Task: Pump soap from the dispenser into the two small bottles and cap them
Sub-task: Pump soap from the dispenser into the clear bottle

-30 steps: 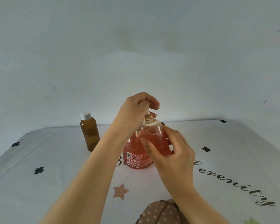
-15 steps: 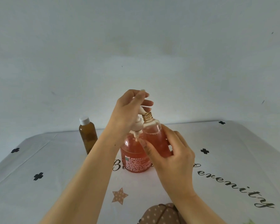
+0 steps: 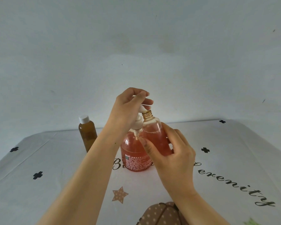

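A plain pale wall stands behind a surface point(image 3: 234, 159) covered by a white cloth printed with black clovers, script lettering and a dotted star. The soap dispenser point(image 3: 133, 158), its body filled with pink liquid, stands upright near the middle of the cloth. The left hand point(image 3: 128, 111) rests on the pump head point(image 3: 142, 109), fingers curled loosely over its top, a grip that presses rather than encloses. The right hand point(image 3: 170, 153) grasps the small clear bottle point(image 3: 154, 137), uncapped, just right of the dispenser and touching it, its threaded neck directly beneath the nozzle tip. This bottle appears almost full. A brown bottle point(image 3: 87, 135) with a white cap stands well left of the dispenser. Probable risks: another full stroke may overflow the neck; any drift of the neck from the nozzle would send soap down the bottle wall, making the grasp slippery
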### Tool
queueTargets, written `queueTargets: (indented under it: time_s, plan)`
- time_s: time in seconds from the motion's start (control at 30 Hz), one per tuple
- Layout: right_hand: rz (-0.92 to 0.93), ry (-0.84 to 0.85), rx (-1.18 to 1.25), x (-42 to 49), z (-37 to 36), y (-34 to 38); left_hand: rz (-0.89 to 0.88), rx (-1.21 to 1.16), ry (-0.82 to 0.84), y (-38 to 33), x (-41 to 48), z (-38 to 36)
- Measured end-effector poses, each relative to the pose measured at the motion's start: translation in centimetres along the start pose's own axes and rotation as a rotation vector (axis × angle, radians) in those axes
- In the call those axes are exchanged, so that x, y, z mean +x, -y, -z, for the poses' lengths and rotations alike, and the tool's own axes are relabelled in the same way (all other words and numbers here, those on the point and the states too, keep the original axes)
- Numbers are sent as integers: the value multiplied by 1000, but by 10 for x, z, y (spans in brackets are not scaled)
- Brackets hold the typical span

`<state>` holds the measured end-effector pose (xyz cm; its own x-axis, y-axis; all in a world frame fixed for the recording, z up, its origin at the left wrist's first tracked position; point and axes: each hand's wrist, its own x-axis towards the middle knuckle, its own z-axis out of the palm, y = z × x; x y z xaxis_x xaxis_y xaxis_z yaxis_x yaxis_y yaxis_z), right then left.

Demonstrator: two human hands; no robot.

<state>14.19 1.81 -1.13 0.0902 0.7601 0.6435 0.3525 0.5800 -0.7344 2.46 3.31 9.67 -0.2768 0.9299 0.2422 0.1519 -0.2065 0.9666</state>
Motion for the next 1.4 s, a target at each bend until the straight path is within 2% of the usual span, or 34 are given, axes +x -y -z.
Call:
queueTargets:
  time_s: [0.33,0.7,0.9,1.17,1.4]
  plan:
    - [6,-17,-13,0,0,-1,-14,28,44,2,-1,-3]
    - [-31,24,-14,-5,-1,-6,-31,211,159,7,-5,-1]
    - [-29,33,-36,-3,-2,-5,-25,208,151,8,-3,0]
    - [-8,-2,-5,-1,-2,-1,-90,62,-14,1,-2,4]
    - [-14,16,-8,-3,-3,0,-67,108,21,0,-3,5]
